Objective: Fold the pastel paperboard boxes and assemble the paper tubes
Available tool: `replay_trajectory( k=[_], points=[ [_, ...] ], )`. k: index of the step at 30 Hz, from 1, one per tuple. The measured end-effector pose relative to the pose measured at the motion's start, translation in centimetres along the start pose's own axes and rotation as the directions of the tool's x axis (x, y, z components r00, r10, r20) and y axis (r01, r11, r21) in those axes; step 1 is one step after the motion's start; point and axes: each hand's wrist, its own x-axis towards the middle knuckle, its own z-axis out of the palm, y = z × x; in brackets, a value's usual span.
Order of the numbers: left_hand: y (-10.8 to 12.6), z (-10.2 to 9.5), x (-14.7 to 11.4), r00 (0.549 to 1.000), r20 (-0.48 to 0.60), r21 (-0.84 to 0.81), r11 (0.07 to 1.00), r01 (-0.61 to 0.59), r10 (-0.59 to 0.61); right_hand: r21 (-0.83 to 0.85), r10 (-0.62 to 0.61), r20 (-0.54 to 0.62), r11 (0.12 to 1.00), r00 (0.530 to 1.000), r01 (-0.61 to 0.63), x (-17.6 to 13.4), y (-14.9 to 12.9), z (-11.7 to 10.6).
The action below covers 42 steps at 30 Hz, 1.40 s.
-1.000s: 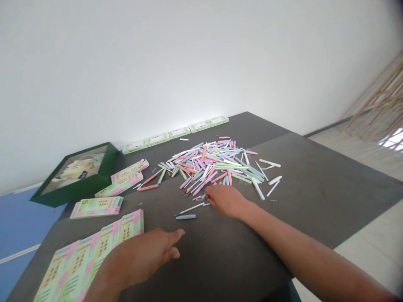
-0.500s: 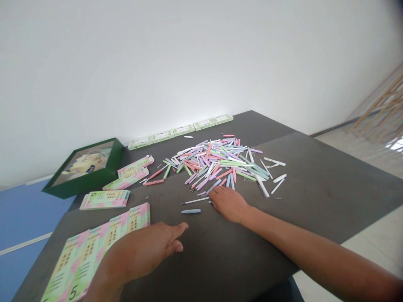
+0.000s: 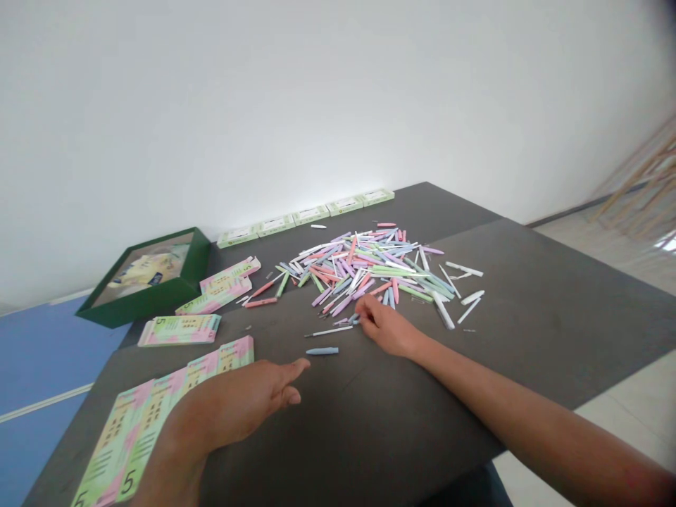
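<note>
My right hand is at the near edge of a heap of pen parts in pink, purple, green, blue and white. Its fingers are curled together, and what they hold, if anything, is hidden. Small blue and purple pieces lie by its fingertips. Over the near side of the table, my left hand is open with its fingers stretched out, holding nothing. Just beyond its fingertips lies a blue pen barrel, with a thin white refill behind it.
Pink-and-green printed boxes lie beside my left forearm, and more such boxes are farther back. A green open box holding packets stands at the left. Several flat green boxes line the wall. Loose white barrels lie right.
My right hand has shifted slightly up and its fingers have curled in at the heap's edge. My left hand has moved a little left. The view has shifted slightly.
</note>
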Motion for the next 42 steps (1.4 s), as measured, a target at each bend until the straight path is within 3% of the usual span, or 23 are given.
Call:
replay_trajectory(
  k=[5,9,11,14,15,16,17,18,20,22,23,26,30,33,37,42],
  points=[
    [-0.2,0.2,0.1,1.0,0.016,-0.009,1.0,-0.019,0.019,0.29,-0.02,0.097,0.957,0.995,-0.009,0.3,-0.5,0.5],
    [-1.1,0.6,0.4,0.999,0.008,-0.034,0.999,-0.03,0.031,0.516,-0.013,0.226,0.85,0.974,-0.108,0.4,-1.9,1.8],
    [-1.5,0.7,0.6,1.0,0.021,-0.033,0.999,-0.018,0.019,0.652,0.034,0.326,0.716,0.945,-0.25,0.6,-2.4,2.3],
    [-1.6,0.8,0.8,0.999,0.037,-0.034,0.999,-0.022,0.023,0.812,0.148,0.463,0.323,0.874,-0.485,0.7,-2.6,2.7],
    [-1.6,0.8,0.8,0.999,0.039,-0.032,0.999,-0.021,0.023,0.824,0.158,0.496,0.224,0.854,-0.52,0.8,-2.6,2.7],
    [-1.5,0.7,0.9,0.999,0.042,-0.029,0.999,-0.02,0.021,0.823,0.158,0.516,0.183,0.842,-0.538,0.8,-2.6,2.6],
    [-1.4,0.7,0.9,0.999,0.046,-0.029,0.999,-0.018,0.019,0.811,0.171,0.518,0.211,0.838,-0.545,0.9,-2.7,2.6],
    [-1.3,0.7,0.8,0.999,0.05,-0.029,0.999,-0.017,0.019,0.787,0.197,0.496,0.309,0.846,-0.534,0.9,-2.7,2.6],
    [-1.1,0.7,0.8,0.998,0.059,-0.03,0.999,-0.018,0.019,0.636,0.228,0.374,0.642,0.899,-0.427,0.9,-3.1,2.7],
    [-1.0,0.7,0.8,0.998,0.063,-0.024,0.999,-0.023,0.024,0.306,0.169,0.2,0.925,0.965,-0.226,0.8,-3.7,3.2],
    [-1.1,0.7,0.9,0.998,0.06,-0.021,0.999,-0.028,0.029,0.12,0.113,0.14,0.984,0.984,-0.13,0.7,-4.0,3.6],
    [-1.3,0.9,0.8,0.998,0.035,-0.035,0.998,-0.051,0.052,-0.264,-0.034,0.096,0.963,0.995,0.058,0.3,-5.0,5.1],
    [-1.6,1.2,0.4,0.998,-0.025,-0.065,0.996,-0.055,0.053,-0.429,-0.188,0.15,0.872,0.971,0.235,0.2,-5.3,6.4],
    [-1.7,1.3,0.2,0.998,-0.045,-0.07,0.996,-0.057,0.054,-0.471,-0.231,0.176,0.834,0.957,0.288,0.3,-5.2,6.4],
    [-2.3,1.5,0.6,0.997,-0.038,-0.111,0.992,-0.067,0.063,-0.444,-0.218,0.164,0.855,0.962,0.269,0.2,-5.2,5.5],
    [-2.2,1.2,2.5,1.0,-0.008,-0.08,0.997,0.001,-0.001,-0.381,-0.236,0.238,0.87,0.942,0.314,-0.6,-5.1,3.9]
  ],
)
